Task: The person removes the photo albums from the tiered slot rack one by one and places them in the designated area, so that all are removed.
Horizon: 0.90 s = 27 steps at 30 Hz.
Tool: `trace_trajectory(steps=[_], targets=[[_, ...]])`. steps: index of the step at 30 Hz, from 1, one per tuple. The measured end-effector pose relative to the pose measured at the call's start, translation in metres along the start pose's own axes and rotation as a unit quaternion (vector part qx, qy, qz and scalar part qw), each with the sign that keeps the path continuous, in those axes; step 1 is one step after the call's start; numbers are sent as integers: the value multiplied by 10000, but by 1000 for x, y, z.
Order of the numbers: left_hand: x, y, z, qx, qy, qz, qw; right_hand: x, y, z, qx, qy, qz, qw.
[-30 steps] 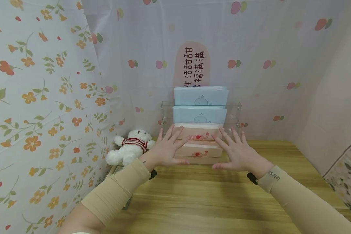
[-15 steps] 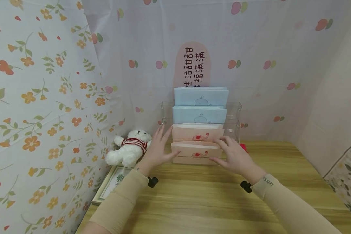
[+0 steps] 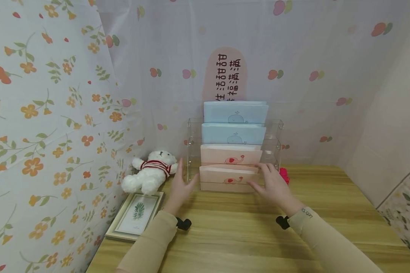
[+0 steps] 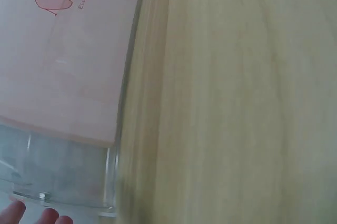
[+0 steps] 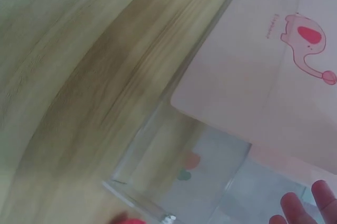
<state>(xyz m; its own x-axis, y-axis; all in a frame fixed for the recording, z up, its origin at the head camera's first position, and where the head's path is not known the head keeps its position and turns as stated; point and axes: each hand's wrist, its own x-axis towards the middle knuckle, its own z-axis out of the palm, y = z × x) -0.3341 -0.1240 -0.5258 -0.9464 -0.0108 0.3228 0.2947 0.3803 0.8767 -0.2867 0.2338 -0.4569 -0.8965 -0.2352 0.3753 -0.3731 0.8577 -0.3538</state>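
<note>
In the head view, a clear stepped rack (image 3: 279, 132) stands at the back of the wooden table. Two light blue folders (image 3: 216, 133) with whale drawings fill its upper tiers. Below them are two pink folders (image 3: 212, 175) with red elephants. My left hand (image 3: 180, 189) is upright beside the rack's lower left corner, thumb and fingers spread. At the lower right, my right hand (image 3: 275, 185) has its fingertips close to the front pink folder's right edge. Fingertips (image 4: 48, 216) show near the rack's side in the left wrist view. Neither hand grips anything.
A white teddy bear (image 3: 153, 172) in a striped top lies left of the rack. In front of it is a picture frame (image 3: 138, 216) with a leaf print. Something red (image 3: 284, 175) sits by the rack's right side. Patterned cloth (image 3: 171, 76) hangs behind.
From spread in front of the pink folders, my hands have lowered; the left has moved out to the rack's left side, the right to its right side. The folders stay in place.
</note>
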Motion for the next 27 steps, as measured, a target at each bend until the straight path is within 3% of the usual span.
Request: trace_trajectory(steps=[4, 8, 15, 22, 27], targets=[[-2, -7, 8, -584, 175, -435, 9972, 2, 4, 3, 238, -113, 340, 9991], [-2, -14, 14, -584, 426, -404, 9966, 5, 7, 7, 520, -180, 591, 9967], [0, -29, 24, -763, 745, -203, 9941, 13, 6, 10, 966, -66, 568, 9937], [-8, -36, 23, -995, 730, -146, 9923, 19, 1, 19, 1268, 8, 566, 9903], [-12, -42, 21, -939, 671, -275, 9929, 20, -2, 25, 1373, 281, 484, 9890]])
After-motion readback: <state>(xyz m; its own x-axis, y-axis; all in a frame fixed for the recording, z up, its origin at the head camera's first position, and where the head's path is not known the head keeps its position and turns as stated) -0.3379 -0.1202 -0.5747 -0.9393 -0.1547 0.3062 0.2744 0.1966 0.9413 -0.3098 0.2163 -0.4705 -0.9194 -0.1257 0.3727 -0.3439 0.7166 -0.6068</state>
